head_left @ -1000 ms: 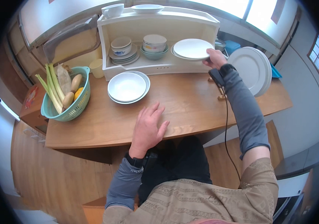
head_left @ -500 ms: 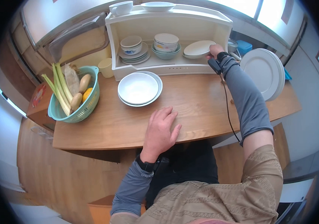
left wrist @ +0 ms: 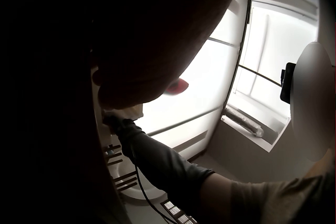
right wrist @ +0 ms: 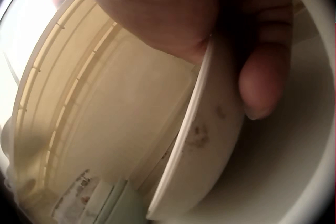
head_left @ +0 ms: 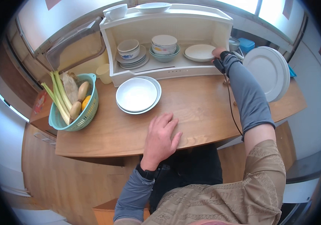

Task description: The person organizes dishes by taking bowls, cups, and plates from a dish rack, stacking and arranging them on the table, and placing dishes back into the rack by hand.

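Observation:
My right hand (head_left: pixel 218 51) reaches into the white shelf unit (head_left: pixel 168 18) and pinches the rim of a white plate (head_left: pixel 200 52) that lies on the shelf's right side. In the right wrist view the thumb (right wrist: pixel 262 77) lies on top of the plate (right wrist: pixel 210 145) and the fingers (right wrist: pixel 157 9) under its edge. My left hand (head_left: pixel 161 138) rests flat on the wooden table (head_left: pixel 201 108), fingers spread, holding nothing. The left wrist view is mostly dark and shows my right arm (left wrist: pixel 163 161) stretched toward the shelf.
Stacked white bowls (head_left: pixel 137 94) sit on the table before the shelf. A teal basket (head_left: pixel 85 112) of vegetables stands at the left. Upright white plates (head_left: pixel 267 73) stand in a rack at the right. Bowls (head_left: pixel 164 45) and cups (head_left: pixel 128 48) fill the shelf.
My right hand has carried the white plate from the shelf opening into the shelf and lowered it flat. My left hand has stayed on the table.

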Available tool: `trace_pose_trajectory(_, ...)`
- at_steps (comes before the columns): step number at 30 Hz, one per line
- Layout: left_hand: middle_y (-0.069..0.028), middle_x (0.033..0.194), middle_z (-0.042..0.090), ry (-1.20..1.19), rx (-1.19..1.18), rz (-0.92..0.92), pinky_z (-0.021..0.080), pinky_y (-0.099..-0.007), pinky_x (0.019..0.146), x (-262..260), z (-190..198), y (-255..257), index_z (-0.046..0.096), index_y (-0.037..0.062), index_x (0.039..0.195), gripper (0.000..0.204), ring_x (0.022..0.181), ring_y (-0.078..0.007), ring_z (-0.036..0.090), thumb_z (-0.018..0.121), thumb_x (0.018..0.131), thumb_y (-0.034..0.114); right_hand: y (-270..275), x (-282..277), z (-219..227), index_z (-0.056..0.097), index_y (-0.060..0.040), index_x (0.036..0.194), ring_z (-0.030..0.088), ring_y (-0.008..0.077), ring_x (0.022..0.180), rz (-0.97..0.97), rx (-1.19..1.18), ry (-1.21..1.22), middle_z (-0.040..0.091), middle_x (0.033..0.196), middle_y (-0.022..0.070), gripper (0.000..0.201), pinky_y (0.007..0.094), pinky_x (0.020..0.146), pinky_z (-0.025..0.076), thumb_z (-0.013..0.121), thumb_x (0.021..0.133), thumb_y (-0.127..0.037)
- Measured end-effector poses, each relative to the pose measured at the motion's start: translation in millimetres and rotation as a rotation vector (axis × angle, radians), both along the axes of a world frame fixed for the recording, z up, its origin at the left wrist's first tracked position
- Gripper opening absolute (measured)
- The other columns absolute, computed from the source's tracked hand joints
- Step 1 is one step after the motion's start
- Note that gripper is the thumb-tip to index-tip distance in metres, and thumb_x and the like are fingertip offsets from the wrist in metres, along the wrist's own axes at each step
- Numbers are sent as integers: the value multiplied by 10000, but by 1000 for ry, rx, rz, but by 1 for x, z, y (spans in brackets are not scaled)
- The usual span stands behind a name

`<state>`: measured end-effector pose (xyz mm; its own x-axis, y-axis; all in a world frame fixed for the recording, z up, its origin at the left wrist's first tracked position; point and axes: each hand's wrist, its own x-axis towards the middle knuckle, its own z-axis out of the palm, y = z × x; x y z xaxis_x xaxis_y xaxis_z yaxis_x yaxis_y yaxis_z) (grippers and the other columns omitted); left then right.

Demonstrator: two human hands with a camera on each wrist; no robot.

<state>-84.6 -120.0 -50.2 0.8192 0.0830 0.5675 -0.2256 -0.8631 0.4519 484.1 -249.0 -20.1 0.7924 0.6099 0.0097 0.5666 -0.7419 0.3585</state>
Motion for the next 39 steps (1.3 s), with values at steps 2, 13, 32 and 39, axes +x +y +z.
trace_pose_trajectory(2, -224, 1264, 636, -2, 6, 2, 404, -514, 1090, 1, -1, 0, 672, -25, 1153, 395, 1220, -404, 573, 731, 817, 175, 1, 7, -5, 788, -75, 1007, 711, 360, 1029, 19, -85, 10, 740, 1094, 183, 272, 440, 885, 561, 585, 892, -216)
trace_pose_trajectory(13, -223, 1248, 639, -4, 9, -8, 423, -489, 1069, 3, 1, -1, 672, -27, 1141, 385, 1201, -397, 581, 732, 817, 172, 3, -67, 16, 771, -72, 1081, 726, 364, 992, -139, 321, -248, 755, 1066, 167, 324, 450, 877, 566, 526, 928, -219)
trace_pose_trajectory(32, -173, 1242, 680, -223, -370, 113, 492, -331, 990, -17, 10, 19, 684, -23, 1158, 223, 1118, -222, 653, 600, 976, 76, 17, -307, 0, 648, 25, 1224, 635, 106, 607, 351, 1284, 1115, 697, 888, 68, 352, 241, 512, 529, 599, 1025, -261)
trace_pose_trajectory(39, -136, 1107, 693, -311, -264, 658, 517, -340, 903, 10, 16, 141, 658, -59, 1164, 337, 1019, -195, 657, 609, 983, 221, 10, -299, -31, 680, 14, 1079, 630, 102, 588, 283, 1296, 1190, 689, 817, 60, 292, 245, 491, 512, 583, 1031, -258)
